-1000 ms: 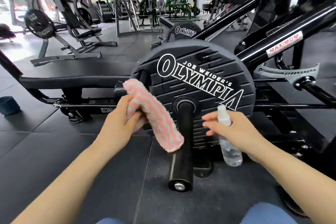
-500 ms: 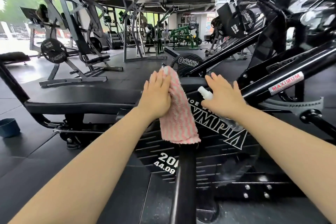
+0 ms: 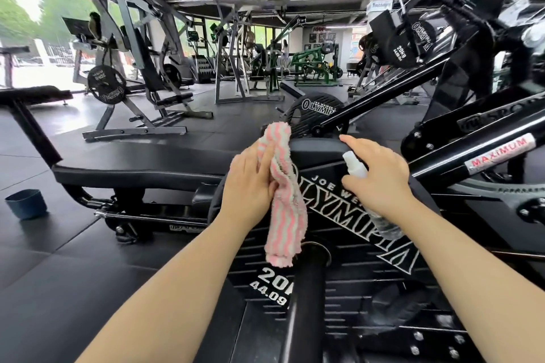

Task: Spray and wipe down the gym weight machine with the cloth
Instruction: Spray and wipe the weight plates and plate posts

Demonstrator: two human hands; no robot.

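Observation:
A black 20 kg weight plate with white Olympia lettering sits on the machine's black bar sleeve right in front of me. My left hand grips a pink and white striped cloth, which hangs down over the plate's upper left face. My right hand holds a clear spray bottle with a white nozzle, its body running down under my palm against the plate. Both hands are at the plate's top edge.
The machine's black frame arm with a MAXIMUM label slants up on the right. A black padded bench lies left of the plate. A small blue cup stands on the floor at far left. Other gym machines fill the background.
Both hands rose from the plate's centre hub to its top edge as the view came closer and tilted up. The cloth now hangs lower over the plate, with my left fingers curled into it.

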